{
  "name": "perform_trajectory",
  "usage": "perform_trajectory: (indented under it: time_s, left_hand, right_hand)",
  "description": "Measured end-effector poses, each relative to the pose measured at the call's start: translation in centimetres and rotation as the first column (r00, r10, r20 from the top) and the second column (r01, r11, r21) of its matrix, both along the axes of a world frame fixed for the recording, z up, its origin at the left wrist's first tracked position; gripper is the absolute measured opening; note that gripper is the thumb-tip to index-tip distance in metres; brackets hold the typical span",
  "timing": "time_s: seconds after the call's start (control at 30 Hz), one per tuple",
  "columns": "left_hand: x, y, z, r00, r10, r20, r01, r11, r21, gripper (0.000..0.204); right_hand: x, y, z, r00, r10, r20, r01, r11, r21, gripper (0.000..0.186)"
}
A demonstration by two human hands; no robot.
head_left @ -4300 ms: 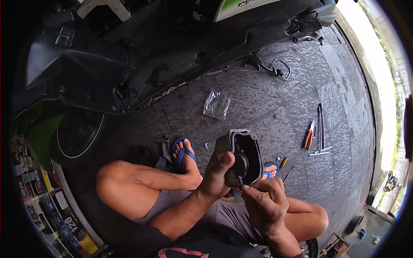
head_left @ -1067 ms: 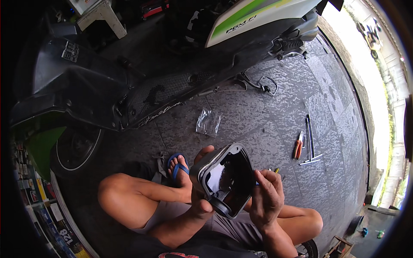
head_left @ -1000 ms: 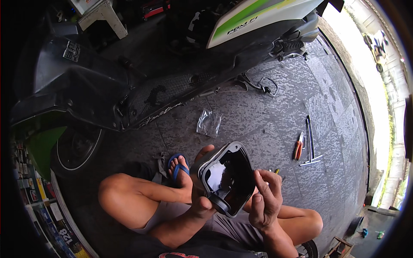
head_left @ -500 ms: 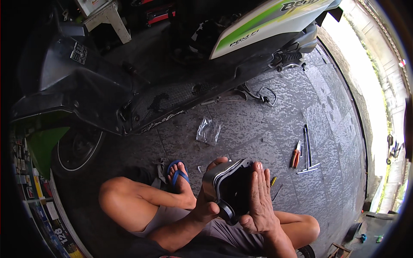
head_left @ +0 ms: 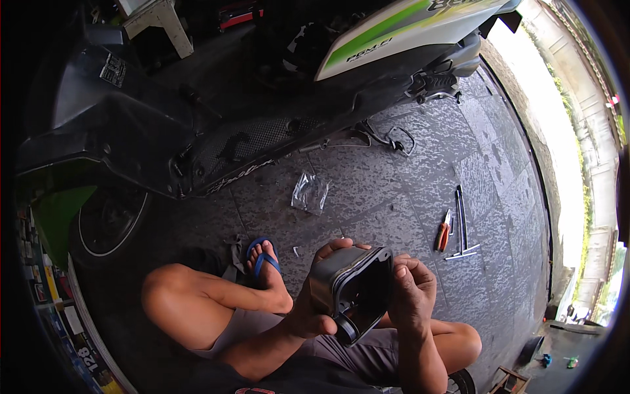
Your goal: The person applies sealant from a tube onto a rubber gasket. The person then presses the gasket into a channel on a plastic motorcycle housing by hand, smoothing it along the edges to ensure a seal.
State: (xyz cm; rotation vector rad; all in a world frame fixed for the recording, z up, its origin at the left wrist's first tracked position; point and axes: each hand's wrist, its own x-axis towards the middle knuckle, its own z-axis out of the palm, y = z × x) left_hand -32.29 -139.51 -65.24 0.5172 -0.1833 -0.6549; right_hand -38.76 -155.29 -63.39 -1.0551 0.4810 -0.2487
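Observation:
Just above my lap I hold a deep, open-mouthed black plastic housing [head_left: 326,281], tilted so that its dark inside faces right. A short round neck sticks out at its near lower corner. My left hand [head_left: 306,310] is wrapped round the back, its thumb near the neck and its fingers over the far side. At the right rim is my right hand [head_left: 415,295], with curled fingers and the thumb bent in against them. Whether it pinches a small part there is hidden.
A dark scooter [head_left: 243,141] stands across the far side. On the tiled floor lie a clear plastic bag [head_left: 310,194], orange-handled pliers [head_left: 443,231] and a T-handle wrench [head_left: 462,226]. A foot in a blue flip-flop [head_left: 264,262] is left of the housing. Shelved boxes line the left edge.
My right hand has gone from flat, outstretched fingers across the housing's mouth to curled fingers at its right rim. More of the inside shows now. The whole view has shifted slightly.

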Motion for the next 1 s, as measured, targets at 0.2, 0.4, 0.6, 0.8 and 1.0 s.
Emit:
perform_trajectory:
  time_s: [0.2,0.4,0.6,0.8,1.0]
  left_hand:
    - [-0.2,-0.1,-0.3,0.998,-0.026,0.050,0.028,0.999,-0.031,0.126]
    - [-0.1,0.2,-0.6,0.995,-0.099,0.009,0.099,0.995,-0.032,0.128]
    - [-0.4,0.1,-0.8,0.993,-0.092,0.071,0.089,0.995,0.041,0.131]
    - [0.1,0.3,-0.4,0.977,-0.107,0.185,0.091,0.992,0.091,0.130]
    - [0.0,0.3,-0.6,0.959,-0.117,0.258,0.086,0.988,0.128,0.128]
  right_hand:
    - [-0.2,-0.3,0.2,0.999,0.042,0.008,-0.039,0.972,-0.233,0.015]
    - [0.4,0.3,2.5,0.999,-0.004,-0.048,-0.007,0.973,-0.231,0.011]
    - [0.4,1.4,2.8,0.988,-0.078,0.132,0.151,0.337,-0.930,0.024]
    - [0.3,1.9,3.7,0.988,-0.057,0.140,0.150,0.219,-0.964,0.027]
    - [0.2,1.9,3.6,0.982,-0.042,0.184,0.188,0.147,-0.971,0.030]
